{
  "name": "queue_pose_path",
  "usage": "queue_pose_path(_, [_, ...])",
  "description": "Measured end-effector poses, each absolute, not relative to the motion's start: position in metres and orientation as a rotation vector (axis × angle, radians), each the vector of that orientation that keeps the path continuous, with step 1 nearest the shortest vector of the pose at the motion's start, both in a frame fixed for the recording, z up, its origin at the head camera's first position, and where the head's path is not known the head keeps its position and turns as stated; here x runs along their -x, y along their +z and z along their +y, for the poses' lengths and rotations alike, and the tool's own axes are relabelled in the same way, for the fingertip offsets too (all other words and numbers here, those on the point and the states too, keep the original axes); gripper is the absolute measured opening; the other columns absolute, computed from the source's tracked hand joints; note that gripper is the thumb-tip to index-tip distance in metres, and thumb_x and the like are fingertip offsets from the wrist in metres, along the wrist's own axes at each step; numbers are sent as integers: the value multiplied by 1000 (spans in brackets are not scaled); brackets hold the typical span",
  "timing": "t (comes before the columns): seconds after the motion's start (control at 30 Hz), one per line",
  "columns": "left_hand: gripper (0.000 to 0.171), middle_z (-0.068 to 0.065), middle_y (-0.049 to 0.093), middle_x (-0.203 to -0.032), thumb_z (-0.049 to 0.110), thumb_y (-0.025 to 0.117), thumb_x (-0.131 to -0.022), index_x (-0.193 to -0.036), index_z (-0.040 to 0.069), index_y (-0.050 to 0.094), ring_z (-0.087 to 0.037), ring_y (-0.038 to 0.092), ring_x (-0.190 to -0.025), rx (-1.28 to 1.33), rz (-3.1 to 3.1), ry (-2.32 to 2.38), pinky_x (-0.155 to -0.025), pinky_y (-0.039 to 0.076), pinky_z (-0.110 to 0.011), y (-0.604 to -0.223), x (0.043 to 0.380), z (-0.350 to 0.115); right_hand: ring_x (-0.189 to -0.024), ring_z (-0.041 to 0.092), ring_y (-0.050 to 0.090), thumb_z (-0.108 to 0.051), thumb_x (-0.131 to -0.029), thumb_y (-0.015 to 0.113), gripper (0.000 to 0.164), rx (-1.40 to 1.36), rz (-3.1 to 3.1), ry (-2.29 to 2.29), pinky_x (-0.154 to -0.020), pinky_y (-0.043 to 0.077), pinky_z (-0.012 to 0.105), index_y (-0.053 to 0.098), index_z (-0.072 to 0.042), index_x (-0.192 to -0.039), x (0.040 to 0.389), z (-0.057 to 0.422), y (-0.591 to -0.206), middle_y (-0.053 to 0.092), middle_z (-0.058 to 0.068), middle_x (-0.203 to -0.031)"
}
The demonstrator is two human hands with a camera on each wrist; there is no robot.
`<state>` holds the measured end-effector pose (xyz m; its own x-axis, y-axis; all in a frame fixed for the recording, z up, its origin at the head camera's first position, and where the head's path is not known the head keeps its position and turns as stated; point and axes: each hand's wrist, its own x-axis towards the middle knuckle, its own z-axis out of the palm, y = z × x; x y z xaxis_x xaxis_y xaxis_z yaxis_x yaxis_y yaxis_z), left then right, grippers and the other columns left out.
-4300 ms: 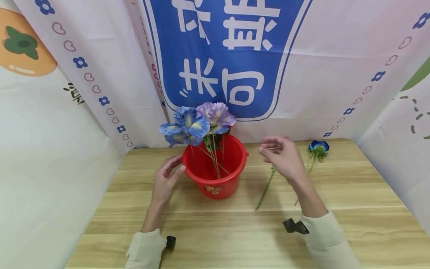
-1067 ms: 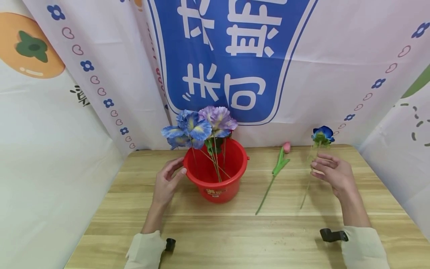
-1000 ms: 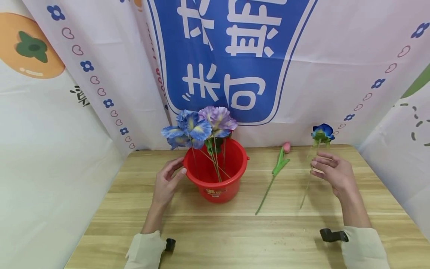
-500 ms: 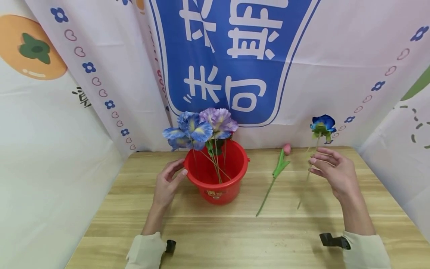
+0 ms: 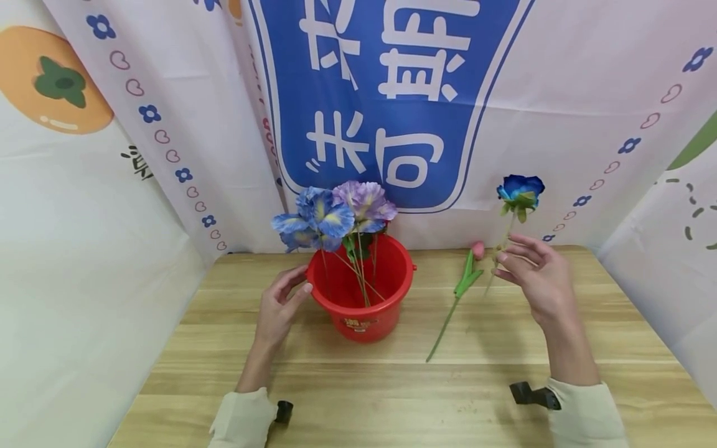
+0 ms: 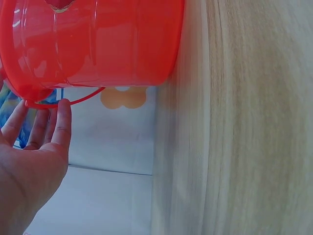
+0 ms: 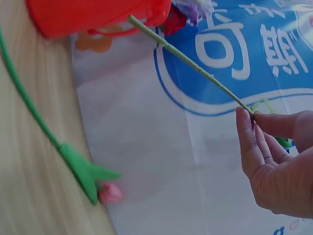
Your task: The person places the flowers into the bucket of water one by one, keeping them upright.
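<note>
A red bucket (image 5: 366, 320) stands on the table, holding a blue iris (image 5: 316, 214), a purple flower (image 5: 366, 202) and a red flower (image 7: 173, 22). Against the bucket's left rim my left hand (image 5: 277, 311) rests with extended fingers; in the left wrist view its fingertips touch the thin red handle (image 6: 88, 95). My right hand (image 5: 540, 280) pinches a blue rose (image 5: 521, 193) by its stem between thumb and fingers, raised above the table with the bloom up. In the right wrist view the stem's lower end (image 7: 146, 29) points towards the bucket; the bloom is mostly hidden behind the hand.
A pink tulip (image 5: 462, 283) with green leaves lies on the wooden table (image 5: 392, 398), between the bucket and my right hand. A white cloth with a blue printed sign (image 5: 370, 106) hangs behind the table's back edge.
My right hand went from beside the tulip to the blue rose, took its stem, lifted it and carried it leftwards. My left hand stays at the bucket's rim.
</note>
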<state>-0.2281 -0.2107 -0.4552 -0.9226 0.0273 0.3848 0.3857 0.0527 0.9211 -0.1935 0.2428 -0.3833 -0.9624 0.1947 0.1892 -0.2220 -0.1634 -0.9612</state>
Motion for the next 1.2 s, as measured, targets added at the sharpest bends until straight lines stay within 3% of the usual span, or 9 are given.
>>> queue_pose_path(0.17, [42, -10, 63, -138, -1, 70, -100, -141, -6, 64, -10, 65, -125, 414, -2066, -1958, -102, 59, -19, -455, 227, -210, -88, 7, 79, 7, -97, 73, 48, -78, -1868, 2168, -78, 67, 27, 57, 5, -142, 199, 225, -374, 75, -3, -105])
queue_pose_path(0.3, [43, -10, 63, -138, -1, 70, -100, -142, -6, 63, -10, 65, -125, 407, -2067, -1961, -102, 59, -19, -454, 227, -210, -91, 9, 79, 6, -97, 74, 49, -116, -1890, 2152, -78, 67, 26, 57, 6, -143, 203, 212, -364, 77, -2, -106])
queue_pose_path(0.53, [43, -10, 63, -139, 0, 71, -100, -142, -5, 64, -11, 65, -126, 405, -2076, -1956, -104, 58, -19, -455, 227, -210, -93, 9, 78, 5, -97, 74, 41, -143, -1935, 2111, -79, 68, 26, 66, -7, -135, 209, 192, -350, 76, -3, -107])
queue_pose_path(0.93, [43, -10, 63, -137, -2, 70, -100, -142, -6, 64, -11, 65, -125, 428, -2063, -1950, -103, 58, -19, -456, 227, -211, -90, 8, 77, 8, -96, 72, 45, -211, -1966, 2031, -80, 68, 30, 63, 4, -140, 227, 156, -333, 75, -5, -105])
queue_pose_path(1.2, [43, -12, 63, -138, -2, 70, -100, -142, -7, 63, -10, 65, -125, 440, -2061, -1947, -102, 59, -19, -455, 227, -211, -98, 17, 79, 5, -99, 71, 42, -278, -2021, 1946, -82, 68, 32, 65, -1, -140, 235, 137, -321, 75, 12, -118])
